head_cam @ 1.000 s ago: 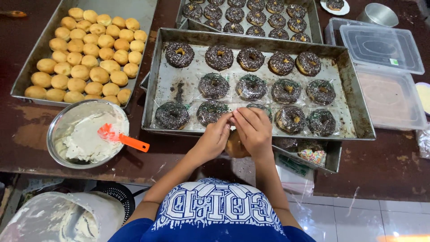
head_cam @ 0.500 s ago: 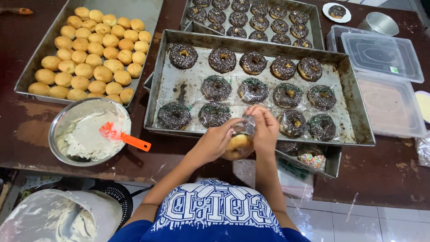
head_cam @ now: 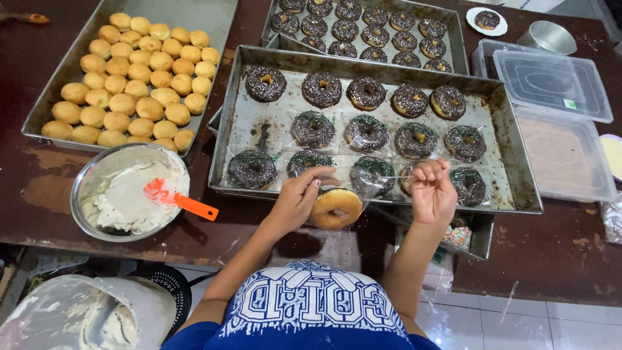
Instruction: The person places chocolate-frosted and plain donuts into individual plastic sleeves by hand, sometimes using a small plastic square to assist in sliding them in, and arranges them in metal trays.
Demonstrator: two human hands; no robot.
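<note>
A plain golden donut [head_cam: 335, 207] hangs in a clear plastic wrapper [head_cam: 369, 188] just below the front edge of the middle metal tray [head_cam: 259, 133]. My left hand [head_cam: 297, 199] pinches the wrapper's top beside the donut. My right hand [head_cam: 432, 193] is closed on the wrapper's other end, pulling it out to the right. Behind my hands the tray holds several chocolate-sprinkled donuts [head_cam: 367, 93], the front rows in clear wrappers.
A tray of plain round buns [head_cam: 129, 78] lies at the left, with a steel bowl of white cream [head_cam: 123, 194] and an orange spatula [head_cam: 178, 201] below it. Another donut tray [head_cam: 363, 26] sits behind. Clear plastic boxes [head_cam: 557, 116] stand at the right.
My hands were together over the tray's front edge. They lifted a plain donut in its wrapper, then moved apart, the right hand drawing the plastic out to the right.
</note>
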